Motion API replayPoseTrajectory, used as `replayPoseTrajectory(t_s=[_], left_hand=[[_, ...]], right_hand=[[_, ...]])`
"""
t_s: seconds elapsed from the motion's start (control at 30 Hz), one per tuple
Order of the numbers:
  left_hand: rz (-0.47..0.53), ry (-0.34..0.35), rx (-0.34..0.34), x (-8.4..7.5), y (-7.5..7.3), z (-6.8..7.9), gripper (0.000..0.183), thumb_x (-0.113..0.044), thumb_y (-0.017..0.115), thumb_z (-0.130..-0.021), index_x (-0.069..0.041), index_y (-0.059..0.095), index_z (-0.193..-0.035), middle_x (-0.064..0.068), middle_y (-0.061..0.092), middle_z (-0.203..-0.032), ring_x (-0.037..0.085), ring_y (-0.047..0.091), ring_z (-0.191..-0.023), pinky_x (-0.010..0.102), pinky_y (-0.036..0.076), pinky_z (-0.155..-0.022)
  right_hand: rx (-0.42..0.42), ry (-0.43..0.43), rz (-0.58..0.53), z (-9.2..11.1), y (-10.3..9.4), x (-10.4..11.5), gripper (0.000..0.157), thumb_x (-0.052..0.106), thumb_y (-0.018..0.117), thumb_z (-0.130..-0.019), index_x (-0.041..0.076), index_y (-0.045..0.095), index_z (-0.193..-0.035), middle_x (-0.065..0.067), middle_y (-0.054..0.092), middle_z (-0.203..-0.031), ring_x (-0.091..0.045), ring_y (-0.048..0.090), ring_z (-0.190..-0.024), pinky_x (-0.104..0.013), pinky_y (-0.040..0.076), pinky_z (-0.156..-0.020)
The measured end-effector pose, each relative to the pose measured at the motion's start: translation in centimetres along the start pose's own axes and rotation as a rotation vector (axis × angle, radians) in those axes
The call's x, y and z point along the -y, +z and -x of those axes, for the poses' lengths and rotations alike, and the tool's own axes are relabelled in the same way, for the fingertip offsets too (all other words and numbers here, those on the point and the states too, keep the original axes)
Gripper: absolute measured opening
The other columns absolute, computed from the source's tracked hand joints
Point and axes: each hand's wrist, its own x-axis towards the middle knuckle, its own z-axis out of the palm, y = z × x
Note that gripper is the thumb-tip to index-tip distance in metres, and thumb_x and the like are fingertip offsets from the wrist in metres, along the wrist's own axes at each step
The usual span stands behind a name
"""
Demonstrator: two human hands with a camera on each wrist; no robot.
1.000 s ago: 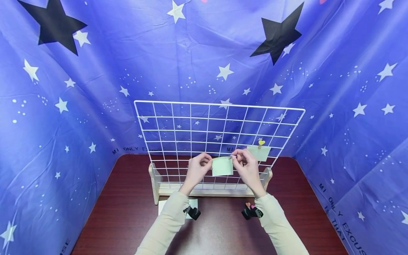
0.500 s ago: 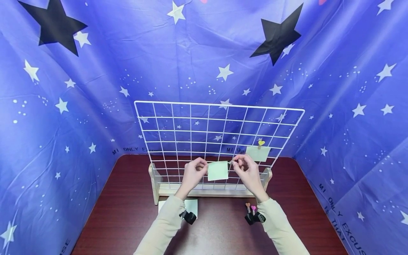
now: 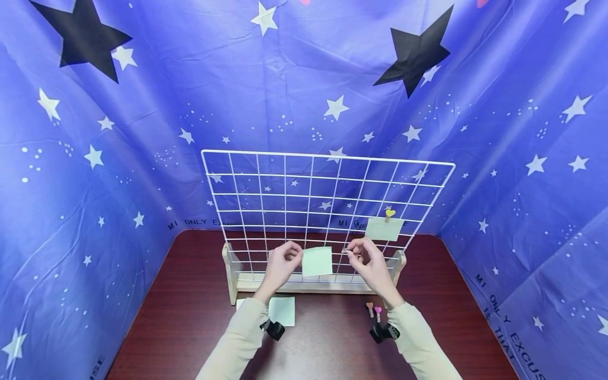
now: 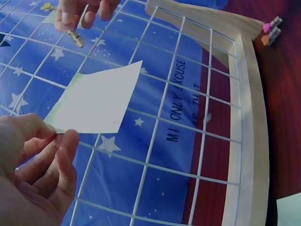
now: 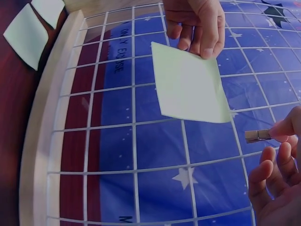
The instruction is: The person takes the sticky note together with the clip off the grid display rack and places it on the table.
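A pale green sticky note (image 3: 317,262) is pinched at its left edge between the thumb and fingers of my left hand (image 3: 284,264). It is held up in front of the white wire grid (image 3: 271,211). To its right, my right hand (image 3: 369,261) pinches a small wooden clothespin (image 5: 257,136) by one end; its jaws point toward the note, apart from it. The end inside the fingers is hidden. Higher on the right, a second green note (image 3: 383,230) hangs on the grid under a clothespin with a yellow heart (image 3: 390,213).
Wooden feet and a wooden bar (image 3: 309,286) support the grid on the dark red table (image 3: 323,343). Clothespins with an orange heart (image 3: 370,306) and a pink heart (image 3: 378,310) lie at the right front. More paper notes (image 3: 282,311) lie at the left front, partly behind the left sleeve.
My left hand has moved down and to the left with the note. The right hand has lowered slightly, and the gap between the clothespin and the note has widened.
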Motion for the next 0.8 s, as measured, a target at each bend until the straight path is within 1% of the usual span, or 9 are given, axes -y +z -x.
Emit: replayPoseTrajectory(t_s=[0.1, 0.23, 0.37, 0.47, 0.5, 0.57, 0.7, 0.73, 0.8], left_hand=[[-0.016, -0.004, 0.002, 0.1, -0.3, 0.2, 0.007, 0.005, 0.064, -0.084, -0.002, 0.066, -0.083, 0.006, 0.068, -0.071, 0.016, 0.064, -0.06, 0.025, 0.054, -0.06], [-0.045, 0.0, -0.01, 0.3, -0.7, 0.4, 0.006, 0.004, 0.065, -0.083, -0.002, 0.066, -0.083, 0.004, 0.068, -0.072, 0.012, 0.063, -0.063, 0.024, 0.054, -0.062], [-0.05, -0.002, -0.024, 0.5, -1.0, 0.7, 0.006, 0.004, 0.066, -0.083, -0.002, 0.066, -0.082, 0.002, 0.068, -0.072, 0.011, 0.063, -0.063, 0.024, 0.054, -0.061], [-0.05, -0.01, -0.027, 0.6, -1.2, 0.9, 0.006, 0.004, 0.067, -0.083, -0.002, 0.066, -0.082, 0.002, 0.068, -0.071, 0.012, 0.063, -0.062, 0.025, 0.054, -0.061], [-0.05, -0.014, -0.027, 0.7, -1.2, 1.0, 0.006, 0.004, 0.067, -0.083, -0.002, 0.066, -0.082, 0.002, 0.067, -0.071, 0.012, 0.063, -0.062, 0.025, 0.054, -0.061], [-0.055, -0.024, -0.029, 0.9, -1.3, 1.1, 0.006, 0.004, 0.067, -0.083, -0.002, 0.066, -0.082, 0.002, 0.067, -0.071, 0.012, 0.063, -0.062, 0.024, 0.054, -0.061], [-0.061, -0.024, -0.034, 1.2, -1.6, 1.4, 0.007, 0.003, 0.067, -0.084, -0.003, 0.066, -0.082, 0.002, 0.067, -0.072, 0.011, 0.063, -0.063, 0.024, 0.054, -0.062], [-0.065, -0.022, -0.035, 1.3, -1.7, 1.4, 0.007, 0.003, 0.067, -0.084, -0.003, 0.066, -0.082, 0.002, 0.067, -0.073, 0.011, 0.063, -0.064, 0.024, 0.054, -0.062], [-0.072, -0.015, -0.037, 1.5, -1.9, 1.5, 0.007, 0.004, 0.067, -0.083, -0.003, 0.066, -0.082, 0.002, 0.067, -0.073, 0.012, 0.063, -0.064, 0.025, 0.054, -0.063]], right_hand=[[0.004, -0.001, 0.016, 0.4, 0.0, -0.3, 0.017, -0.02, 0.062, -0.079, -0.01, 0.059, -0.093, -0.018, 0.053, -0.083, -0.018, 0.051, -0.068, -0.023, 0.042, -0.05], [0.006, -0.031, 0.035, 0.8, -0.1, -0.7, 0.019, -0.021, 0.063, -0.078, -0.01, 0.059, -0.092, -0.021, 0.056, -0.087, -0.023, 0.053, -0.073, -0.022, 0.044, -0.054], [0.024, -0.061, 0.042, 1.3, -0.3, -1.0, 0.019, -0.021, 0.063, -0.078, -0.011, 0.059, -0.093, -0.023, 0.059, -0.091, -0.026, 0.057, -0.076, -0.032, 0.05, -0.063], [0.045, -0.055, 0.029, 1.6, -0.6, -1.1, 0.017, -0.02, 0.061, -0.079, -0.012, 0.058, -0.094, -0.025, 0.06, -0.091, -0.03, 0.059, -0.079, -0.038, 0.051, -0.07], [0.05, -0.05, 0.026, 1.7, -0.6, -1.2, 0.017, -0.021, 0.061, -0.079, -0.013, 0.057, -0.094, -0.026, 0.06, -0.091, -0.032, 0.059, -0.08, -0.037, 0.051, -0.072], [0.059, -0.03, 0.021, 2.0, -0.8, -1.3, 0.017, -0.021, 0.061, -0.08, -0.013, 0.057, -0.094, -0.026, 0.061, -0.091, -0.034, 0.059, -0.082, -0.031, 0.05, -0.075], [0.07, 0.029, -0.009, 2.4, -1.0, -1.7, 0.017, -0.022, 0.059, -0.081, -0.014, 0.056, -0.095, -0.027, 0.061, -0.091, -0.04, 0.06, -0.083, -0.022, 0.049, -0.076], [0.073, 0.047, -0.018, 2.5, -1.1, -1.8, 0.017, -0.022, 0.059, -0.081, -0.014, 0.055, -0.096, -0.027, 0.062, -0.091, -0.041, 0.06, -0.084, -0.021, 0.049, -0.075], [0.077, 0.073, -0.031, 2.8, -1.3, -2.1, 0.016, -0.022, 0.058, -0.083, -0.015, 0.055, -0.097, -0.028, 0.062, -0.09, -0.044, 0.061, -0.084, -0.022, 0.051, -0.074]])
